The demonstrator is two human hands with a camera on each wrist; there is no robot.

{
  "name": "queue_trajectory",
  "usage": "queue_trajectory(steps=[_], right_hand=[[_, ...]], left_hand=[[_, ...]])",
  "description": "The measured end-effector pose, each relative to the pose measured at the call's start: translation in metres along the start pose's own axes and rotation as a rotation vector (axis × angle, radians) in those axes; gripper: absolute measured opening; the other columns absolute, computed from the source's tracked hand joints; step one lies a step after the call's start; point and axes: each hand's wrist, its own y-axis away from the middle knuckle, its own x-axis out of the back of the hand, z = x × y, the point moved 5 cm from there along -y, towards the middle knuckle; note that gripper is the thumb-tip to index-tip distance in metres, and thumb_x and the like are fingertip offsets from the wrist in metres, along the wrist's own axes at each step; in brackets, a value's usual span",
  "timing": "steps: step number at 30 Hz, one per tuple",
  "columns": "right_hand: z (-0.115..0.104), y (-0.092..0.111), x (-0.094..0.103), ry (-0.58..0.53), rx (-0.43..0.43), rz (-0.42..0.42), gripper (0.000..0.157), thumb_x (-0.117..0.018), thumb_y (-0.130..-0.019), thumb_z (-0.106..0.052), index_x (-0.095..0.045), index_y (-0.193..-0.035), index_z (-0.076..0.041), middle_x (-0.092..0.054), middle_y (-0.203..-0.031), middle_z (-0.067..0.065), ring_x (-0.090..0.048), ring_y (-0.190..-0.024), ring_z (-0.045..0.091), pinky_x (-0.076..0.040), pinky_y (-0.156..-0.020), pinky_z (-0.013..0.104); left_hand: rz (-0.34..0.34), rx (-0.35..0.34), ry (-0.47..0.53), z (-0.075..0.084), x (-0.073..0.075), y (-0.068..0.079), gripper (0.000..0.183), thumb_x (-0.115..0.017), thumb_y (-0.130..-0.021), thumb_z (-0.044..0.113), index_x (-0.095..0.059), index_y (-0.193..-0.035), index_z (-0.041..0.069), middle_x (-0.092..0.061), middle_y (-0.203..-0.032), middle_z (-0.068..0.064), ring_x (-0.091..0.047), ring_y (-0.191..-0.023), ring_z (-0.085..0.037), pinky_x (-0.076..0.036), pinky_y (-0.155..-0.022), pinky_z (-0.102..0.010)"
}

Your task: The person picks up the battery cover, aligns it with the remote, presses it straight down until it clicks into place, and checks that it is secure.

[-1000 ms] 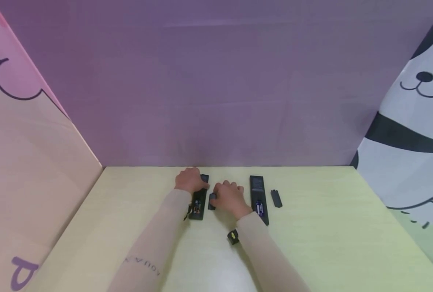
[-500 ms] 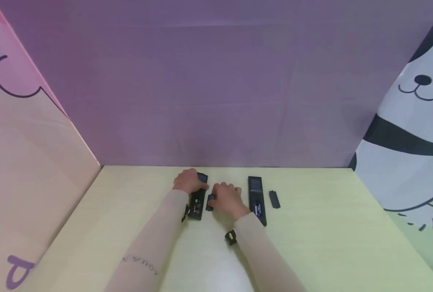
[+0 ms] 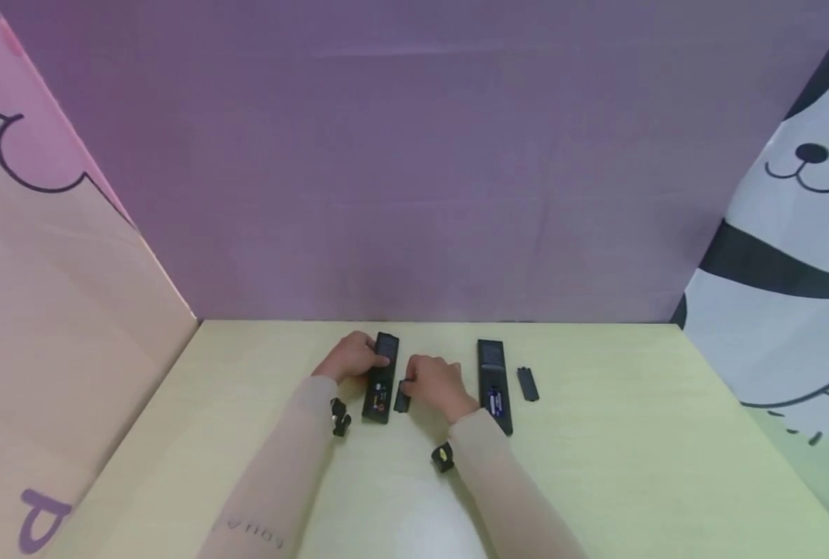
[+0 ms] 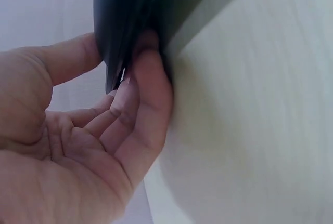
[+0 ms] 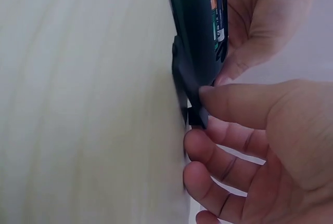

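Observation:
A black remote control lies face down in the head view, its battery bay exposed with batteries inside. My left hand grips its left side; in the left wrist view the thumb is on top and curled fingers reach under the edge of the remote control. Just right of it, my right hand pinches a small black battery cover between thumb and fingers. The right wrist view has the battery cover tilted, one end low by the table, beside the remote control.
Right of my right hand lies a second black remote control, its bay exposed with blue batteries. Another battery cover lies to its right. The pale table ends at a purple backdrop.
My left hand has slid from over the remote control to its left side, uncovering more of its upper part. My right hand and the battery cover have shifted slightly nearer to me.

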Motion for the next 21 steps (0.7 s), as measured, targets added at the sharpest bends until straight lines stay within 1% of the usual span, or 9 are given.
queue_trajectory(steps=[3, 5, 8, 11, 13, 17, 19, 21], right_hand=[[0.002, -0.001, 0.000, -0.018, -0.002, 0.015, 0.010, -0.072, -0.094, -0.025, -0.068, -0.087, -0.018, -0.073, -0.086, -0.003, -0.062, -0.082, 0.020, -0.042, -0.093, 0.052], [0.003, -0.002, 0.000, -0.032, -0.003, 0.021, 0.011, -0.070, -0.095, -0.023, -0.069, -0.086, -0.018, -0.072, -0.084, -0.003, -0.062, -0.080, 0.019, -0.044, -0.095, 0.054], [0.005, -0.002, 0.000, -0.034, -0.002, 0.024, 0.013, -0.068, -0.096, -0.020, -0.068, -0.084, -0.018, -0.071, -0.082, -0.003, -0.060, -0.076, 0.018, -0.047, -0.093, 0.053], [0.005, -0.001, 0.001, -0.031, 0.000, 0.024, 0.014, -0.067, -0.097, -0.019, -0.067, -0.083, -0.018, -0.069, -0.081, -0.003, -0.058, -0.073, 0.017, -0.049, -0.087, 0.048], [0.005, -0.001, 0.002, -0.032, 0.002, 0.025, 0.014, -0.066, -0.096, -0.017, -0.066, -0.083, -0.017, -0.068, -0.080, -0.002, -0.057, -0.072, 0.017, -0.050, -0.081, 0.044], [0.005, -0.001, 0.003, -0.030, -0.002, 0.022, 0.011, -0.066, -0.097, -0.017, -0.066, -0.086, -0.016, -0.068, -0.081, -0.001, -0.056, -0.071, 0.017, -0.047, -0.072, 0.037], [0.006, -0.002, 0.002, -0.029, -0.010, 0.019, 0.009, -0.066, -0.097, -0.020, -0.067, -0.090, -0.015, -0.068, -0.083, -0.001, -0.056, -0.070, 0.016, -0.047, -0.069, 0.035], [0.006, -0.002, 0.000, -0.025, -0.022, 0.015, 0.013, -0.066, -0.098, -0.026, -0.067, -0.096, -0.013, -0.069, -0.084, 0.000, -0.057, -0.069, 0.016, -0.046, -0.066, 0.033]], left_hand=[[0.027, -0.008, 0.036, -0.004, 0.000, 0.002, 0.038, -0.073, -0.094, 0.022, -0.066, -0.120, -0.005, -0.071, -0.111, -0.018, -0.067, -0.093, -0.024, -0.054, -0.086, -0.037], [0.052, -0.014, 0.067, -0.007, 0.000, 0.003, 0.041, -0.073, -0.094, 0.022, -0.065, -0.123, -0.006, -0.071, -0.114, -0.019, -0.068, -0.094, -0.025, -0.055, -0.088, -0.038], [0.074, -0.021, 0.119, -0.010, -0.001, 0.004, 0.044, -0.074, -0.094, 0.021, -0.063, -0.126, -0.006, -0.071, -0.115, -0.022, -0.070, -0.091, -0.025, -0.057, -0.085, -0.037], [0.082, -0.019, 0.166, -0.012, -0.003, 0.005, 0.044, -0.073, -0.094, 0.020, -0.061, -0.128, -0.006, -0.071, -0.114, -0.023, -0.072, -0.085, -0.025, -0.059, -0.076, -0.034], [0.091, -0.018, 0.177, -0.013, -0.002, 0.005, 0.045, -0.073, -0.094, 0.021, -0.061, -0.128, -0.006, -0.072, -0.113, -0.024, -0.072, -0.083, -0.024, -0.059, -0.072, -0.032], [0.114, -0.002, 0.191, -0.015, -0.001, 0.008, 0.048, -0.074, -0.093, 0.023, -0.060, -0.131, -0.004, -0.072, -0.113, -0.023, -0.069, -0.082, -0.022, -0.056, -0.071, -0.029], [0.117, 0.013, 0.209, -0.018, -0.001, 0.009, 0.050, -0.073, -0.094, 0.024, -0.059, -0.133, -0.003, -0.072, -0.111, -0.022, -0.069, -0.081, -0.022, -0.055, -0.070, -0.029], [0.116, 0.030, 0.234, -0.020, -0.001, 0.010, 0.051, -0.073, -0.094, 0.024, -0.058, -0.136, -0.002, -0.073, -0.111, -0.021, -0.069, -0.080, -0.021, -0.054, -0.070, -0.029]])
